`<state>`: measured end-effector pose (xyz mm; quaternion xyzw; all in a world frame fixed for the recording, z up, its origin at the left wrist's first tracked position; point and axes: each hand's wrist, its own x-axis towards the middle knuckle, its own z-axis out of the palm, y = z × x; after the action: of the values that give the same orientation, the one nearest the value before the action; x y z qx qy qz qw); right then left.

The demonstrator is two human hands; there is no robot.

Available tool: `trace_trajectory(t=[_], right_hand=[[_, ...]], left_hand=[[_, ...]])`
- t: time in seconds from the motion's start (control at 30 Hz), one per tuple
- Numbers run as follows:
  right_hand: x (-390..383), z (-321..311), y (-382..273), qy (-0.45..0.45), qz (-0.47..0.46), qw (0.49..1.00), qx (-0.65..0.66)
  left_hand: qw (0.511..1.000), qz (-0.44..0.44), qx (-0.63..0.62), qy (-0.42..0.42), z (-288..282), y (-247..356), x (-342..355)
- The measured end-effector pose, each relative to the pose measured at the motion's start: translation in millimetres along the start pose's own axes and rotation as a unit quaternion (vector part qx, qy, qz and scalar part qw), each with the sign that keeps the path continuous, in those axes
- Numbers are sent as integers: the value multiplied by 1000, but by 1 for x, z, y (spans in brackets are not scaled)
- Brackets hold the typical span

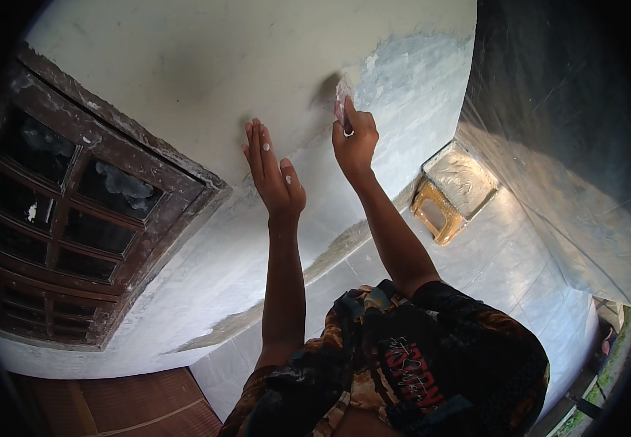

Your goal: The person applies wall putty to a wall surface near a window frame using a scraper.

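Pale plastered wall (206,80) is seen, with a dark wooden window (75,218) left of the hands. Right hand (355,142) is closed around a small scraper (342,102), pressed on the wall. Left hand (275,175) is laid flat beside it, fingers together. A yellow stool (450,197) stands right.

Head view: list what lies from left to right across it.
Wooden window → left hand flat on the wall → right hand holding a small scraper → yellow stool → plastic sheet.
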<state>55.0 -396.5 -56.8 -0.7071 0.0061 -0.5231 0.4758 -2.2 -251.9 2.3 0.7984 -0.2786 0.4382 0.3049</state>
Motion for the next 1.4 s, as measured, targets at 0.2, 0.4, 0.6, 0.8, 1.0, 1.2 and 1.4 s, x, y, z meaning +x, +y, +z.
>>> trace_trajectory(t=[0.2,0.4,0.6,0.8,1.0,1.2,1.4], right_hand=[[-4,25,-10,-25,-7,999,-30],[-40,8,-29,-64,-31,996,48],[9,14,15,31,6,998,-47],[-56,30,-50,-69,-18,995,66],[2,13,-29,18,30,999,1],[-49,40,-58,-103,32,994,16],[-30,9,-32,-24,-2,1000,5]], left_hand=[[1000,8,-8,10,3,4,4],[1000,9,-2,16,-7,-2,2],[1000,-2,-4,8,-7,2,-1],[1000,15,-2,13,-14,-4,-4],[1000,5,9,24,-21,-5,-4],[1000,14,0,19,-21,-2,-3],[1000,0,2,27,-34,-2,-6]])
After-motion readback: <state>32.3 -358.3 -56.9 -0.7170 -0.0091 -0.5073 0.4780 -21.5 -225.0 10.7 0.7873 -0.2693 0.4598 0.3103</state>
